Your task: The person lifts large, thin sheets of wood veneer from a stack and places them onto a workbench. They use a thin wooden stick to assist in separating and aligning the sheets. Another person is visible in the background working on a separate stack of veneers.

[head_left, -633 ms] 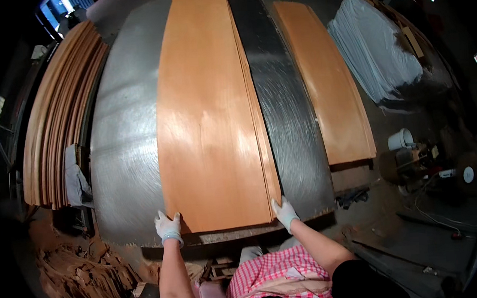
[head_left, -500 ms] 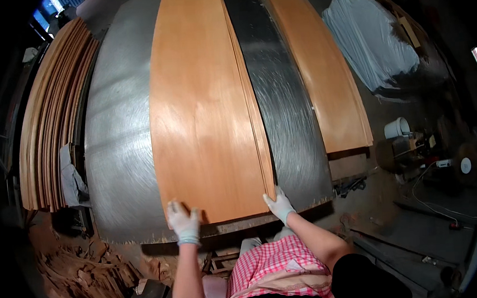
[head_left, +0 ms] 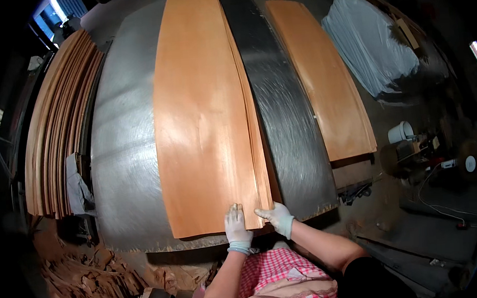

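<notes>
Since the earlier frames the left hand [head_left: 236,224] has slid well to the right along the near edge of the top veneer sheet [head_left: 204,124], from the sheet's left corner to a spot close beside the right hand [head_left: 276,216]; the right hand has stayed near the sheet's right corner. Both hands wear pale gloves. The left hand lies flat on the sheet's near edge with fingers together, pressing down rather than clamped on anything. The right hand rests at the near right corner, fingers spread over the edge of the stack; whether it pinches a sheet I cannot tell.

At the far left a pile of curved veneer strips [head_left: 57,127] leans in a row, with a grey cloth [head_left: 77,186] hanging just beside it. Below that, broken wood scraps [head_left: 88,278] litter the floor. The top veneer sheet lies lengthwise on a grey metal table [head_left: 124,156], on a thin stack of like sheets, its near end just short of the table's edge. To its right runs a dark bare strip of table [head_left: 286,124], then a second veneer stack [head_left: 322,89]. Further right lie a bundle wrapped in white plastic [head_left: 369,48] and a white bucket [head_left: 400,132] on the floor. Nothing lies across the sheet.
</notes>
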The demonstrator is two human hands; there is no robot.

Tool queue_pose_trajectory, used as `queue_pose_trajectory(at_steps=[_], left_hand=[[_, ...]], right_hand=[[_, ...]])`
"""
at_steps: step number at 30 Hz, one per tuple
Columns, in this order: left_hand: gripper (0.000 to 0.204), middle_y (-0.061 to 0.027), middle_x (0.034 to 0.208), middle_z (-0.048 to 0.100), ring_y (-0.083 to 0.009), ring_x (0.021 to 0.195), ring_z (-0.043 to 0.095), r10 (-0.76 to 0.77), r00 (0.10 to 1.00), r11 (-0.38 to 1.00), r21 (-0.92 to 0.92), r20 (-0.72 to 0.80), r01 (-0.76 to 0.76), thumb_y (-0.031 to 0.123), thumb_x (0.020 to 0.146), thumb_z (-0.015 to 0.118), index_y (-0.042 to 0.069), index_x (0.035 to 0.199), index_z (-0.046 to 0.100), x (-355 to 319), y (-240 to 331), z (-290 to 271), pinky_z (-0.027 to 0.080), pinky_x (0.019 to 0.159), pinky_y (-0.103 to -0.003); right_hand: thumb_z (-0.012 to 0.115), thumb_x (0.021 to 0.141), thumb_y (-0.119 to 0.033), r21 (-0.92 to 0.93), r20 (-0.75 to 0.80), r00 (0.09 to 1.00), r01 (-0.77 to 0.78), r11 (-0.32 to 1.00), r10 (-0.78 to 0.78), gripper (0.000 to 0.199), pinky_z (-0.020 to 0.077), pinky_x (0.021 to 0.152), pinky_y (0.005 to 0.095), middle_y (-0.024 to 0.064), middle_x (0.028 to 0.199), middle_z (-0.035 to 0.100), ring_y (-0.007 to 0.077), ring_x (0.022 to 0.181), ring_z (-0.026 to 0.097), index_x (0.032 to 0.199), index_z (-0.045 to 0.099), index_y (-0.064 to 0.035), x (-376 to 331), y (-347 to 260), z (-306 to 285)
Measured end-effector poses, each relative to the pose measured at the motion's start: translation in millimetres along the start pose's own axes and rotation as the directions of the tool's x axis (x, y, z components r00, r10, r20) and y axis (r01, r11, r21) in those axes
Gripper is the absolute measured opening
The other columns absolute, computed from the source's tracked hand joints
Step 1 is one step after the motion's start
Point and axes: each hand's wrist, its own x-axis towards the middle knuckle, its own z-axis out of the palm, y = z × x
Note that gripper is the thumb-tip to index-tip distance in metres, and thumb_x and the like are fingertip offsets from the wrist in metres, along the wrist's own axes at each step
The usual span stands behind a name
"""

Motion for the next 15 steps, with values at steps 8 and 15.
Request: queue_pose_trajectory(at_steps=[8, 15], left_hand=[[0.075, -0.0214, 0.144, 0.04, -0.0322, 0.137, 0.036, 0.141, 0.981, 0.99, -0.001, 0.135, -0.142, 0.006, 0.07, 0.062, -0.001, 0.14, 0.037, 9.3, -1.9, -30.2, 0.028, 0.114, -0.036], [0.073, -0.0222, 0.146, 0.036, -0.0275, 0.139, 0.031, 0.129, 0.991, 0.894, -0.436, 0.035, -0.101, 0.029, 0.083, 0.065, -0.005, 0.141, 0.034, -29.6, -76.7, -130.9, 0.027, 0.114, -0.038]], right_hand=[[0.082, 0.073, -0.024, -0.179, -0.02, 0.999, -0.03, 0.983, 0.027, 0.087, 0.0427, 0.1, 0.042, 0.0207, 0.131, 0.052, 0.0283, 0.12, 0.052, 0.137, 0.034, 0.009, 66.0, -43.7, -8.1], [0.071, 0.079, -0.005, -0.388, -0.049, 0.982, 0.151, 0.909, -0.184, 0.045, 0.0517, 0.085, 0.033, 0.0118, 0.107, 0.066, 0.0206, 0.094, 0.063, 0.12, 0.055, 0.003, -22.8, -91.8, 152.6]])
